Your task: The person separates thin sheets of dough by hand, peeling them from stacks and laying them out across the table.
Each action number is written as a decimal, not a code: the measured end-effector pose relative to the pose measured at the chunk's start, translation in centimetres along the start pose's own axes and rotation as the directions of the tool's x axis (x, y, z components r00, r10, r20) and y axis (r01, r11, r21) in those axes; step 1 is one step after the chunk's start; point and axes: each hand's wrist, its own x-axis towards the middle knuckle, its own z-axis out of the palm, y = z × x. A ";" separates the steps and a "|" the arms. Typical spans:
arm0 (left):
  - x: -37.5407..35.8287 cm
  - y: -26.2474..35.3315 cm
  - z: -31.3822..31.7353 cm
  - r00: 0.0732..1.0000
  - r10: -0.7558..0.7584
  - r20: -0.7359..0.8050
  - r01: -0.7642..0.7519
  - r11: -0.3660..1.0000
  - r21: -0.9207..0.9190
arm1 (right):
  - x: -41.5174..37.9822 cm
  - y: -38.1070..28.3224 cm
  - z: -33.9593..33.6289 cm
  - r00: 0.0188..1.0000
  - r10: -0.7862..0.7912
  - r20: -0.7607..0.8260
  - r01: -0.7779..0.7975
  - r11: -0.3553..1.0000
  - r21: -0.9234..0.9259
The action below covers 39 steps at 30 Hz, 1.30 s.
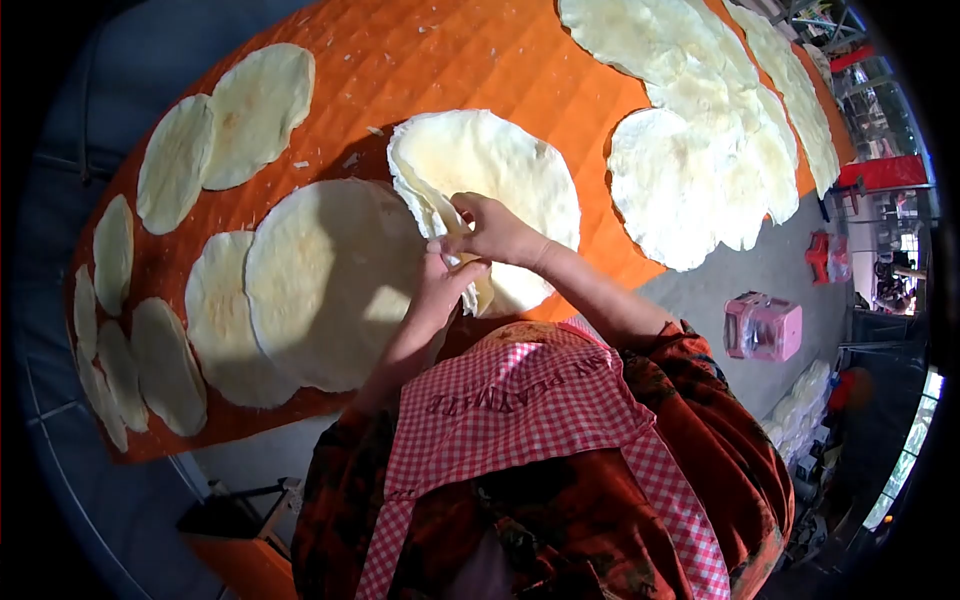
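Thin, round pale flatbreads lie on an orange quilted cloth. Directly before me is a flatbread whose left edge is lifted and folded, with more than one layer showing there. My right hand pinches that raised edge from above, fingers curled. Just below it, my left hand has its thumb and fingers closed on the same edge, close to the right fingertips. To the left, a large flatbread partly overlaps another flatbread; a shadow falls across the large one.
Overlapping flatbreads cover the right part of the cloth. Several smaller ones lie toward the left edge. Small crumbs dot the cloth. A pink stool and a red stool stand on the grey floor at right.
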 end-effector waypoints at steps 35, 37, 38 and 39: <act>0.3 0.4 0.2 0.977 -0.020 -0.212 -0.003 0.994 -0.105 | 0.2 2.9 0.0 0.992 -0.020 0.125 -0.016 0.959 0.281; 0.1 0.5 0.2 0.966 -0.054 -0.254 0.040 0.997 -0.059 | 0.3 2.4 0.2 0.996 0.017 0.089 -0.041 0.961 0.275; 0.0 0.3 -0.1 0.961 -0.076 -0.264 0.070 0.997 -0.032 | 0.2 2.0 0.4 0.999 0.017 0.048 -0.031 0.955 0.295; 0.0 0.1 -0.3 0.956 -0.096 -0.275 0.099 0.995 -0.006 | 0.2 1.8 0.6 1.000 0.018 0.007 -0.019 0.949 0.314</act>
